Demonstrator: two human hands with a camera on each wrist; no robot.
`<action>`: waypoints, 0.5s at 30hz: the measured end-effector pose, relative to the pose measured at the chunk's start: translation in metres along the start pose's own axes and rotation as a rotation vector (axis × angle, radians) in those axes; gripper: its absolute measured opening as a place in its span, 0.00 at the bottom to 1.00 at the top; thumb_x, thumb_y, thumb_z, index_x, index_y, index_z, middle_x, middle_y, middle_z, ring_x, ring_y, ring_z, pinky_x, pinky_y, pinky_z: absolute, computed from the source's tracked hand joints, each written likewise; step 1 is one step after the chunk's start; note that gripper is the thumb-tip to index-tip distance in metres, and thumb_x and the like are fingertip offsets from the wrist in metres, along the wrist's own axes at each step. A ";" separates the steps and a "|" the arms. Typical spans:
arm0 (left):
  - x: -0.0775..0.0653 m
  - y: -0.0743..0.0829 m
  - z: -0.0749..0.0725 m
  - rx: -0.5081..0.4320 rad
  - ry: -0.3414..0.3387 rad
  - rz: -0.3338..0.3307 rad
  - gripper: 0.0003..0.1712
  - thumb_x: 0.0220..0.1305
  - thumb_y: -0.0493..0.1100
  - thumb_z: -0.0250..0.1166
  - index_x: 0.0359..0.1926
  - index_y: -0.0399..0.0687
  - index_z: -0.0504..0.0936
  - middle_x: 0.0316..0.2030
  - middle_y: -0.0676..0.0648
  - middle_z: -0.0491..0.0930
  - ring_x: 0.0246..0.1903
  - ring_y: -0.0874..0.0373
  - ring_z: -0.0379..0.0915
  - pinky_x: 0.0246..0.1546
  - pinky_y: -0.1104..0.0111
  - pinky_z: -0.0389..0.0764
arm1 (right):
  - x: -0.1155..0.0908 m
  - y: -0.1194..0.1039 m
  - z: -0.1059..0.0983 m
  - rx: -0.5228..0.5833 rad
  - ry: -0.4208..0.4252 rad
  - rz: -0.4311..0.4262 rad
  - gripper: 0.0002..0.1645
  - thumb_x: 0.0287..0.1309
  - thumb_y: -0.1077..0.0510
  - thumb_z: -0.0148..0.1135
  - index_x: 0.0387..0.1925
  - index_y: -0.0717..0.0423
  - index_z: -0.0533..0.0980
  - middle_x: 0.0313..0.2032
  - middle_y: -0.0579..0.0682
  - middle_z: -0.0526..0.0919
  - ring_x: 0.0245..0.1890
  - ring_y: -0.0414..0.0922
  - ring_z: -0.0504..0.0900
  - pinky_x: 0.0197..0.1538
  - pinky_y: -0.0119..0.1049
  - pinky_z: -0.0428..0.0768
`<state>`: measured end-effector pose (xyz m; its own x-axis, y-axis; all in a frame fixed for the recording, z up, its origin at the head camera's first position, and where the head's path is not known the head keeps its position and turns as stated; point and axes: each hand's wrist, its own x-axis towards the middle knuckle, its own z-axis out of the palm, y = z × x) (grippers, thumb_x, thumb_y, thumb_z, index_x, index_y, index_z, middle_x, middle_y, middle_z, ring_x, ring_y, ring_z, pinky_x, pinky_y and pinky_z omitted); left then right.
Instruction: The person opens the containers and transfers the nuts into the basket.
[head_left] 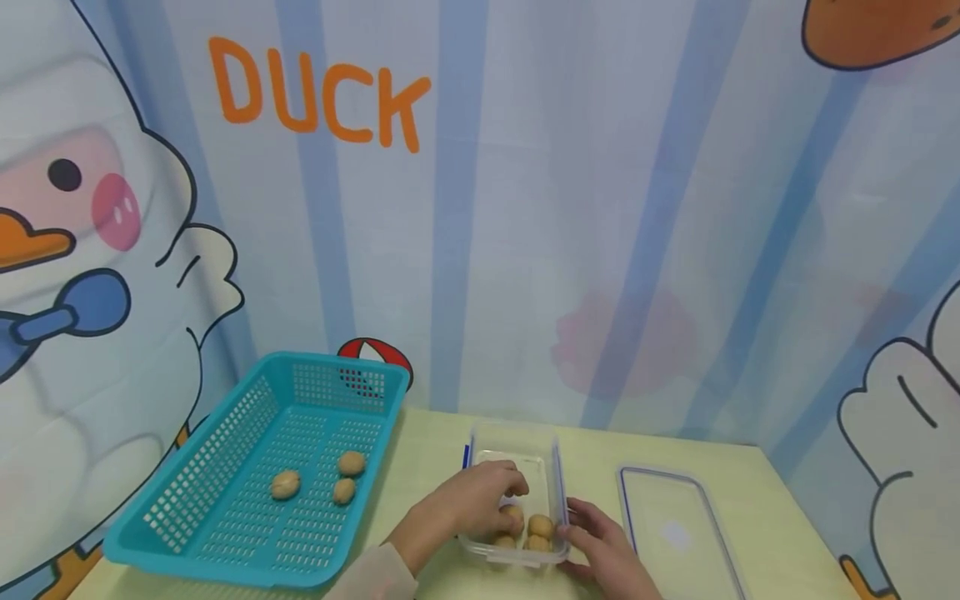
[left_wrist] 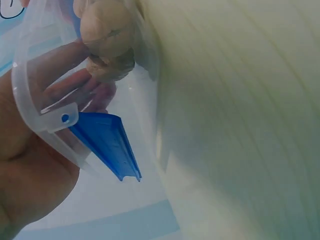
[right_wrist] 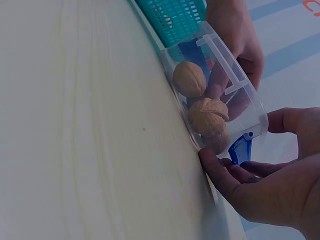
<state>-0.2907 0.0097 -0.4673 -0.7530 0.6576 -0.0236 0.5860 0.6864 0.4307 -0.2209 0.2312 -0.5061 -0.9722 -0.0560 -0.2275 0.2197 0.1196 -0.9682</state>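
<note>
And there they are, four walnuts (head_left: 540, 525), round, tan and seamed, paired at the near end of the clear box (head_left: 536, 467)! The left hand (head_left: 483, 498) dips in over them from the left, fingers bent, thumb on one nut; whether it pinches, I can't tell from here. The right hand (head_left: 603, 546) stands at the near right corner, fingers parted, touching the outer wall beside a blue latch (right_wrist: 242, 148). Past the left hand, the box floor runs on to its far wall. Right of the box lies the blue-edged lid (head_left: 675, 533), worktop (head_left: 435, 450) showing between them and out to the right edge. Over at the left side, the teal basket (head_left: 247, 529) carries three more. Beyond the far edge hangs a striped curtain (head_left: 525, 250) reading DUCK.
</note>
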 end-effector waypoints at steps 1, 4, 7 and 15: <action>0.000 0.000 0.000 -0.002 -0.001 0.001 0.22 0.64 0.49 0.77 0.57 0.51 0.86 0.48 0.59 0.82 0.49 0.65 0.78 0.52 0.68 0.82 | 0.000 0.001 -0.001 0.004 0.001 0.002 0.38 0.75 0.58 0.60 0.75 0.75 0.60 0.67 0.75 0.71 0.64 0.68 0.76 0.53 0.59 0.87; 0.001 -0.001 0.001 0.003 0.002 0.007 0.21 0.63 0.49 0.78 0.55 0.51 0.87 0.46 0.59 0.83 0.47 0.66 0.78 0.52 0.69 0.82 | 0.001 0.001 -0.002 0.014 -0.002 0.008 0.38 0.75 0.57 0.61 0.75 0.75 0.60 0.68 0.75 0.70 0.65 0.68 0.76 0.54 0.58 0.87; 0.003 -0.002 0.001 0.020 0.000 0.018 0.20 0.63 0.50 0.78 0.54 0.51 0.88 0.44 0.59 0.84 0.46 0.66 0.79 0.52 0.70 0.82 | 0.002 0.002 -0.004 0.025 0.006 0.022 0.39 0.75 0.57 0.62 0.75 0.76 0.60 0.68 0.76 0.70 0.65 0.67 0.76 0.53 0.57 0.87; 0.002 -0.001 0.003 0.058 0.006 0.017 0.20 0.62 0.52 0.79 0.52 0.53 0.89 0.43 0.59 0.84 0.43 0.68 0.78 0.49 0.71 0.82 | 0.004 0.003 -0.003 0.038 -0.002 0.041 0.39 0.75 0.57 0.61 0.74 0.77 0.59 0.68 0.78 0.68 0.65 0.70 0.75 0.53 0.56 0.88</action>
<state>-0.2913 0.0112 -0.4703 -0.7447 0.6673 -0.0112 0.6147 0.6923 0.3780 -0.2239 0.2339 -0.5098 -0.9620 -0.0541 -0.2676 0.2627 0.0839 -0.9612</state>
